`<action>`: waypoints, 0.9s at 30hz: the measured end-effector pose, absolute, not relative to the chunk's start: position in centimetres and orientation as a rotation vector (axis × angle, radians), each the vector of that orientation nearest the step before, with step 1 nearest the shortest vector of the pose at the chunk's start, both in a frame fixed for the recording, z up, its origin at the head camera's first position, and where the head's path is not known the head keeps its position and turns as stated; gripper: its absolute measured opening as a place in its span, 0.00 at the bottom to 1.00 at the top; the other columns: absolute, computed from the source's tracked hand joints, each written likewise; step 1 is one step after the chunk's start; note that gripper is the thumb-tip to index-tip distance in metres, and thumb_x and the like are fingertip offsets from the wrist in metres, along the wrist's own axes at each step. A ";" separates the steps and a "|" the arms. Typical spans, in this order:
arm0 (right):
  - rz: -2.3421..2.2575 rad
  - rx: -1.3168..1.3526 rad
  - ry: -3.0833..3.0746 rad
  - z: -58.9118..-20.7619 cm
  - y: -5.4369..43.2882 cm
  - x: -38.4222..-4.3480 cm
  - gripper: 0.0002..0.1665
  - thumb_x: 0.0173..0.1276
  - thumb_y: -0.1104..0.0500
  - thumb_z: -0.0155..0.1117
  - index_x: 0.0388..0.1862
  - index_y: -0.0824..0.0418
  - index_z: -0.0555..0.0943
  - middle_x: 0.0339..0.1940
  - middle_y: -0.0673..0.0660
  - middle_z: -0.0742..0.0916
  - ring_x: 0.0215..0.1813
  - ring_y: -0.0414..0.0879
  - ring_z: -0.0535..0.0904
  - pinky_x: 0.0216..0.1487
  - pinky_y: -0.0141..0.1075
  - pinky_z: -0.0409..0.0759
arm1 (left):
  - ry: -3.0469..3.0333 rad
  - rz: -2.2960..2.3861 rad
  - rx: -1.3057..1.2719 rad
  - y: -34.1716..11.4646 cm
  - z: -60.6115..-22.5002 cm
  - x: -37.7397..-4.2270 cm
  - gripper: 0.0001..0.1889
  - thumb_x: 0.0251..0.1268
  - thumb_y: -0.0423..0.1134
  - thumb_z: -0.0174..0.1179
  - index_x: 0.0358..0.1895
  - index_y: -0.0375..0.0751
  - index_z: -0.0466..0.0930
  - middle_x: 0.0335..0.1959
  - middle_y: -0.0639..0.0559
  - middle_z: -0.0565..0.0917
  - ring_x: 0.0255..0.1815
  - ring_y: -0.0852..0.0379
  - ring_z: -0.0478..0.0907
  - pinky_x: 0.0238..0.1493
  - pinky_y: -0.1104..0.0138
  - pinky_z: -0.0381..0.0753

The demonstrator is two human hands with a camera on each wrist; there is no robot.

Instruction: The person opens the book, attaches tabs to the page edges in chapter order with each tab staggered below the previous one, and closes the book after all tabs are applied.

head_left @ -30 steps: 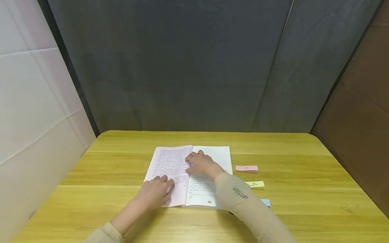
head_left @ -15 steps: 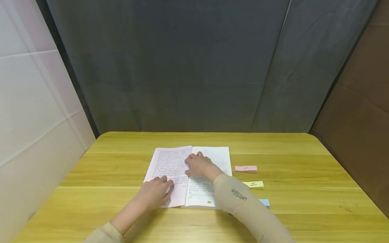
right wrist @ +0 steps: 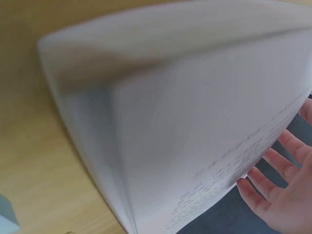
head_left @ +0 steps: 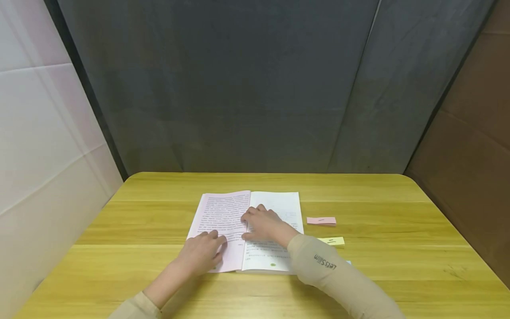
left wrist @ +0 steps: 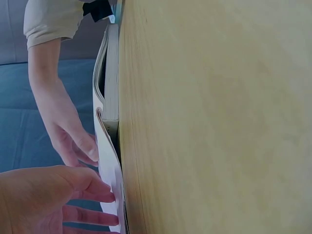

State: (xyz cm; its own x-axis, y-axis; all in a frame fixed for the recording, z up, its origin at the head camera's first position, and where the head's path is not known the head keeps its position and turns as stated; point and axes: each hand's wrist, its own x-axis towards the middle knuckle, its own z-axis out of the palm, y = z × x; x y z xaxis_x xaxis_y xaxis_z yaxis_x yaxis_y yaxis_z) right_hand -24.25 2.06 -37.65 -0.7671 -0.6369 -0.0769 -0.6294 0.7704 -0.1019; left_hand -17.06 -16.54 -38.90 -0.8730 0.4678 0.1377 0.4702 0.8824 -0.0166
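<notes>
An open book [head_left: 275, 201] lies on the table, its left page [head_left: 217, 208] pinkish and its right page white, both printed with text. My left hand [head_left: 202, 252] rests on the lower part of the left page, fingers relaxed. Along the middle fold my right hand [head_left: 264, 226] touches the paper with loosely spread fingers. In the left wrist view the fingertips of my left hand [left wrist: 53, 197] meet the page, with my right hand [left wrist: 70, 126] beyond it. The right wrist view shows the fingertips of my right hand [right wrist: 282, 190] at the page surface.
Right of the book lie a pink sticky note pad [head_left: 321, 220] marked with one stroke and a yellow pad [head_left: 334, 241] marked with two. A blue pad [head_left: 349, 262] is mostly hidden by my right sleeve. A dark panel [head_left: 247, 88] stands behind the wooden table [head_left: 398, 248].
My right hand has slid a little down the fold toward me, and its forearm has shifted right, covering more of the blue pad. My left hand has stayed in place.
</notes>
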 end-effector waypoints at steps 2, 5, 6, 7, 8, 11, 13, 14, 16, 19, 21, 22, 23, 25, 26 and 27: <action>-0.097 -1.021 2.862 -37.6 2.0 -24.2 0.29 0.57 0.40 0.56 0.56 0.50 0.71 0.54 0.48 0.73 0.53 0.46 0.65 0.48 0.44 0.69 | -2.911 -0.025 -0.731 -16.6 -38.9 -17.1 0.10 0.50 0.40 0.59 0.36 0.43 0.78 0.22 0.56 0.68 0.23 0.55 0.69 0.18 0.64 0.68; -0.098 -1.007 2.871 -37.6 2.0 -24.3 0.29 0.57 0.40 0.56 0.56 0.50 0.71 0.54 0.48 0.73 0.53 0.46 0.65 0.49 0.44 0.69 | -2.903 -0.016 -0.731 -16.6 -38.8 -17.1 0.09 0.50 0.40 0.59 0.36 0.43 0.78 0.22 0.56 0.68 0.22 0.56 0.69 0.18 0.65 0.68; -0.103 -1.001 2.871 -37.6 1.9 -24.3 0.29 0.57 0.40 0.56 0.56 0.50 0.71 0.54 0.48 0.73 0.54 0.46 0.65 0.49 0.45 0.68 | -2.904 -0.015 -0.731 -16.6 -38.8 -17.1 0.09 0.50 0.40 0.59 0.36 0.43 0.78 0.22 0.56 0.68 0.22 0.56 0.68 0.18 0.65 0.68; -0.107 -0.996 2.870 -37.6 1.9 -24.3 0.29 0.57 0.40 0.56 0.56 0.50 0.71 0.55 0.48 0.73 0.54 0.46 0.65 0.50 0.45 0.68 | -2.904 -0.015 -0.732 -16.6 -38.8 -17.1 0.09 0.50 0.40 0.59 0.36 0.43 0.78 0.22 0.56 0.68 0.22 0.56 0.68 0.18 0.65 0.68; -0.111 -0.994 2.870 -37.6 1.9 -24.3 0.29 0.57 0.40 0.56 0.56 0.50 0.71 0.55 0.48 0.73 0.54 0.46 0.65 0.50 0.45 0.68 | -2.906 -0.013 -0.733 -16.6 -38.9 -17.1 0.09 0.50 0.40 0.59 0.36 0.43 0.78 0.22 0.56 0.68 0.22 0.56 0.68 0.18 0.65 0.68; -0.103 -0.999 2.871 -37.7 1.9 -24.3 0.30 0.57 0.40 0.56 0.56 0.50 0.71 0.55 0.48 0.73 0.54 0.47 0.65 0.50 0.45 0.68 | -2.918 -0.021 -0.734 -16.5 -39.0 -17.1 0.09 0.50 0.40 0.59 0.36 0.42 0.78 0.22 0.55 0.68 0.22 0.56 0.67 0.18 0.65 0.67; -0.096 -1.017 2.868 -37.7 1.9 -24.1 0.30 0.56 0.39 0.56 0.56 0.50 0.71 0.54 0.48 0.73 0.54 0.46 0.65 0.49 0.45 0.68 | -2.921 -0.026 -0.734 -16.5 -39.1 -17.2 0.09 0.50 0.40 0.59 0.36 0.42 0.77 0.22 0.55 0.68 0.22 0.56 0.67 0.18 0.65 0.67; -0.093 -1.029 2.868 -37.8 1.9 -24.0 0.30 0.56 0.39 0.57 0.55 0.50 0.72 0.53 0.47 0.73 0.53 0.46 0.65 0.49 0.46 0.68 | -2.920 -0.027 -0.734 -16.5 -39.1 -17.2 0.09 0.50 0.39 0.59 0.36 0.42 0.77 0.22 0.56 0.68 0.22 0.56 0.67 0.17 0.65 0.67; -0.079 -1.056 2.868 -37.9 1.9 -23.9 0.30 0.55 0.38 0.56 0.55 0.49 0.72 0.52 0.47 0.74 0.52 0.46 0.65 0.49 0.46 0.68 | -2.914 -0.027 -0.735 -16.6 -39.2 -17.2 0.09 0.49 0.39 0.60 0.35 0.42 0.77 0.22 0.56 0.67 0.21 0.56 0.67 0.17 0.65 0.67; -0.070 -1.084 2.869 -38.0 1.8 -23.6 0.31 0.54 0.37 0.56 0.54 0.49 0.72 0.50 0.47 0.74 0.52 0.45 0.65 0.48 0.46 0.68 | -2.904 -0.019 -0.740 -16.6 -39.2 -17.3 0.10 0.48 0.39 0.60 0.35 0.42 0.77 0.22 0.56 0.67 0.21 0.56 0.67 0.17 0.65 0.67; -0.062 -1.093 2.873 -38.1 1.9 -23.5 0.30 0.54 0.37 0.56 0.54 0.49 0.73 0.50 0.47 0.74 0.52 0.45 0.66 0.48 0.46 0.68 | -2.904 -0.017 -0.744 -16.6 -39.2 -17.3 0.10 0.48 0.39 0.60 0.36 0.42 0.77 0.22 0.56 0.67 0.21 0.56 0.67 0.17 0.65 0.67; -0.061 -1.094 2.874 -38.0 1.9 -23.4 0.30 0.54 0.37 0.56 0.53 0.49 0.73 0.50 0.47 0.74 0.52 0.45 0.66 0.48 0.46 0.68 | -2.904 -0.018 -0.747 -16.6 -39.2 -17.3 0.10 0.48 0.39 0.60 0.36 0.42 0.77 0.22 0.56 0.68 0.22 0.56 0.67 0.17 0.65 0.67; -0.059 -1.097 2.877 -38.0 1.9 -23.4 0.30 0.54 0.37 0.56 0.53 0.49 0.73 0.50 0.47 0.74 0.52 0.45 0.66 0.47 0.45 0.68 | -2.904 -0.016 -0.749 -16.6 -39.2 -17.3 0.10 0.48 0.39 0.60 0.37 0.42 0.78 0.22 0.55 0.68 0.22 0.56 0.67 0.17 0.65 0.67; -0.055 -1.104 2.881 -38.0 2.0 -23.3 0.30 0.54 0.37 0.56 0.53 0.50 0.73 0.50 0.47 0.74 0.52 0.46 0.66 0.47 0.45 0.69 | -2.904 -0.013 -0.752 -16.6 -39.2 -17.3 0.11 0.48 0.39 0.60 0.37 0.42 0.78 0.22 0.56 0.68 0.22 0.56 0.67 0.18 0.65 0.67; -0.055 -1.108 2.884 -38.0 2.0 -23.3 0.30 0.54 0.37 0.56 0.53 0.50 0.73 0.50 0.47 0.74 0.52 0.46 0.66 0.47 0.45 0.69 | -2.906 -0.012 -0.750 -16.6 -39.1 -17.3 0.11 0.48 0.39 0.60 0.37 0.42 0.78 0.22 0.56 0.68 0.22 0.56 0.67 0.18 0.65 0.67; -0.055 -1.112 2.888 -38.0 2.0 -23.4 0.30 0.54 0.37 0.56 0.53 0.50 0.73 0.50 0.47 0.74 0.52 0.46 0.66 0.47 0.45 0.69 | -2.908 -0.011 -0.749 -16.6 -39.1 -17.3 0.11 0.48 0.39 0.60 0.37 0.42 0.78 0.22 0.56 0.68 0.22 0.56 0.67 0.18 0.65 0.67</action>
State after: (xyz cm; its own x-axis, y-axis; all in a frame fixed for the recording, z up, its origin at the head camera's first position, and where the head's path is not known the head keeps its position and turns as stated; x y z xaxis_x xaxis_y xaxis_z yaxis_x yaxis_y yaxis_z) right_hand -23.35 1.97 -38.03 -0.7410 -0.6708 -0.0310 -0.6691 0.7414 -0.0503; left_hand -17.35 -16.57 -39.10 -0.8664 0.4805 0.1359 0.4816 0.8760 -0.0273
